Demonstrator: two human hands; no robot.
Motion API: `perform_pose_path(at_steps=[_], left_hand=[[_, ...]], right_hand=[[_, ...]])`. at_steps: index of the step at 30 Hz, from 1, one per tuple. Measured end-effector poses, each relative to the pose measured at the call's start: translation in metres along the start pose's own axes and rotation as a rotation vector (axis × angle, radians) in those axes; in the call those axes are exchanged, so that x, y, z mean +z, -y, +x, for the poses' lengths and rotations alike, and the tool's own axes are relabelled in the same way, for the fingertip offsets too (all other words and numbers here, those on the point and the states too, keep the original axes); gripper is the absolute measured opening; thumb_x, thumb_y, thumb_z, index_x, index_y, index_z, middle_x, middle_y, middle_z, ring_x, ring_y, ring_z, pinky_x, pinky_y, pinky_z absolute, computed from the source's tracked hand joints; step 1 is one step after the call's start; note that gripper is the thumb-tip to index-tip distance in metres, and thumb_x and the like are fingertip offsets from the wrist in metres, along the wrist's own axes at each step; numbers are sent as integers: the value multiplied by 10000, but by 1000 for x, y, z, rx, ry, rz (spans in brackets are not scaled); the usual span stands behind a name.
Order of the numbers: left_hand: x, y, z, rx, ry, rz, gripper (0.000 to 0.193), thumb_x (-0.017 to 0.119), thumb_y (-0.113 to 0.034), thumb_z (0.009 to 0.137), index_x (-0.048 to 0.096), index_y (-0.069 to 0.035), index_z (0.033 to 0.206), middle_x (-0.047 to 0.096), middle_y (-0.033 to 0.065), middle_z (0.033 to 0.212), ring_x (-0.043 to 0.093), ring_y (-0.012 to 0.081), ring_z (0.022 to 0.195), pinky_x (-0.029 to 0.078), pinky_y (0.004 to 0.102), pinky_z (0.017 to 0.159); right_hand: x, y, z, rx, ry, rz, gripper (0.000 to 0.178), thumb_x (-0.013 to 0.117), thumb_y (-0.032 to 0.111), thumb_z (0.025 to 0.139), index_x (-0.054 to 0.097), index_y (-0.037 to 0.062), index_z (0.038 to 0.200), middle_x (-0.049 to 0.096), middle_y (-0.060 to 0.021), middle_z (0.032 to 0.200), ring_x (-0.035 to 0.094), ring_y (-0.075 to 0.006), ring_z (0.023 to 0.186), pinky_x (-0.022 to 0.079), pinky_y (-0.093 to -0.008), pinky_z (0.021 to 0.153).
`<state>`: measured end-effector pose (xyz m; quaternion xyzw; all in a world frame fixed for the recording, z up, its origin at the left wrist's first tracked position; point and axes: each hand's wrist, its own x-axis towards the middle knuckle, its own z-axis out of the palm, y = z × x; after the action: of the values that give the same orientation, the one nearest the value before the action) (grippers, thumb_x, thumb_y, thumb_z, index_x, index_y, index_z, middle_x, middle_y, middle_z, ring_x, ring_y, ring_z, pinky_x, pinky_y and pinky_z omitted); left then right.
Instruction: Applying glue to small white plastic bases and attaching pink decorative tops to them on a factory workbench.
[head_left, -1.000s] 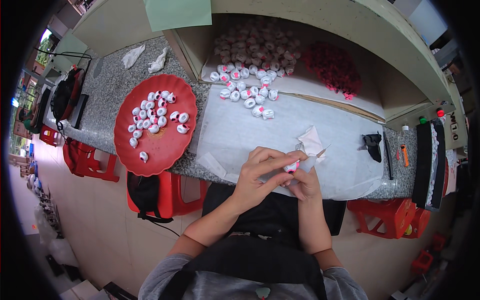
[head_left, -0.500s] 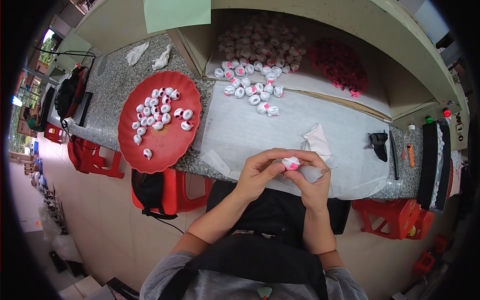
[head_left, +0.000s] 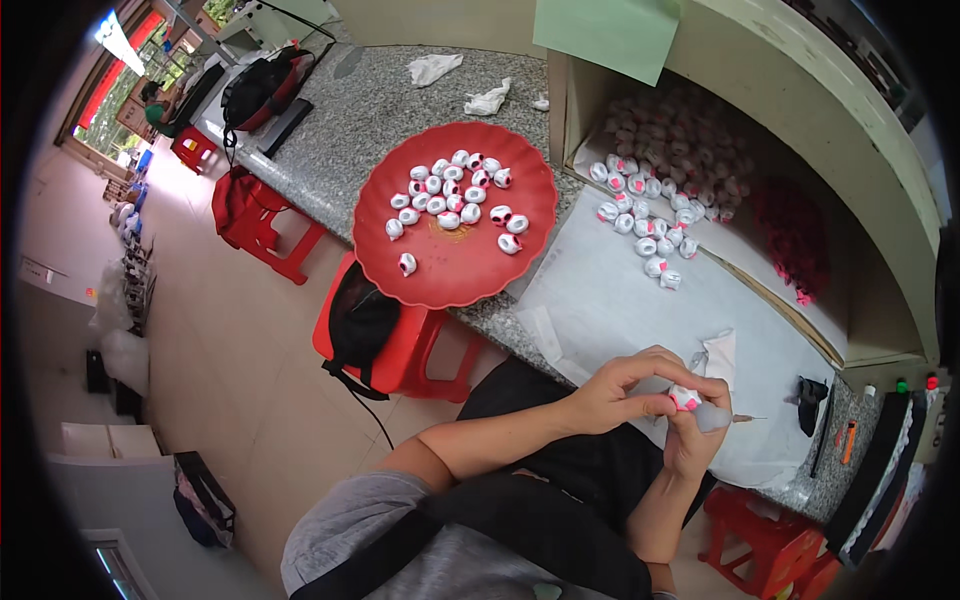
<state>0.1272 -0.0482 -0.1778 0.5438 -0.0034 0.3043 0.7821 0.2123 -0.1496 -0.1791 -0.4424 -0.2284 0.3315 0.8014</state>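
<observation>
Both hands are together over the near edge of a white paper sheet [head_left: 590, 290]. Between the fingertips of my left hand [head_left: 622, 388] is a small white rounded piece with pink parts [head_left: 685, 398]; the thumb presses its near side. My right hand [head_left: 690, 448] steadies the same piece from below and the right. Tucked in the right hand is a translucent whitish squeeze bottle [head_left: 712, 417] with a thin needle-like tip [head_left: 748, 418] pointing right. Similar finished-looking white and pink pieces [head_left: 435, 187] lie on a red scalloped plate [head_left: 400, 275] to the left.
A shelf opening holds a heap of white pieces [head_left: 680, 140] and a dark pink pile [head_left: 795, 240]. Crumpled tissue [head_left: 718, 360], a black scrap [head_left: 810, 400] and an orange tool [head_left: 848, 442] lie right. A red stool [head_left: 400, 345] with a black bag [head_left: 365, 330] stands below the counter.
The view has swung left, so the plate and shelf sit farther right in the picture. Both hands still hold the small piece, and the bottle stays in the right hand.
</observation>
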Motion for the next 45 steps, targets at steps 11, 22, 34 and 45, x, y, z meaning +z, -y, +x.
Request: perform_pose_path(at_steps=[11, 22, 34, 45], left_hand=[[-18, -31, -3, 144, 107, 432, 151, 593, -67, 699, 584, -49, 849, 544, 72, 866, 509, 202, 834, 299, 404, 893], [-116, -98, 12, 175, -449, 2009, 282, 574, -62, 696, 538, -48, 976, 532, 115, 982, 499, 262, 910, 385, 337, 770], [-53, 14, 95, 286, 481, 1666, 208, 492, -13, 690, 564, -74, 875, 523, 83, 995, 507, 206, 872, 363, 357, 841], [-14, 4, 35, -338, -85, -200, 152, 528, -28, 752, 511, -27, 903, 509, 149, 1004, 515, 155, 826, 425, 273, 726]], right_hand=[[14, -4, 0, 151, 90, 76, 387, 634, -66, 584, 474, -9, 932, 557, -119, 749, 542, -153, 597, 443, -228, 523], [-22, 6, 15, 94, 120, -120, 513, 431, -3, 587, 302, 58, 1080, 388, -104, 910, 435, -160, 650, 386, -286, 596], [-33, 28, 2, 95, 58, -74, 374, 493, 104, 750, 379, -17, 1085, 422, -103, 995, 485, -234, 881, 466, -352, 636], [-30, 39, 6, -266, -195, 112, 317, 614, 35, 651, 422, 25, 903, 445, -109, 913, 473, -135, 707, 405, -226, 537]])
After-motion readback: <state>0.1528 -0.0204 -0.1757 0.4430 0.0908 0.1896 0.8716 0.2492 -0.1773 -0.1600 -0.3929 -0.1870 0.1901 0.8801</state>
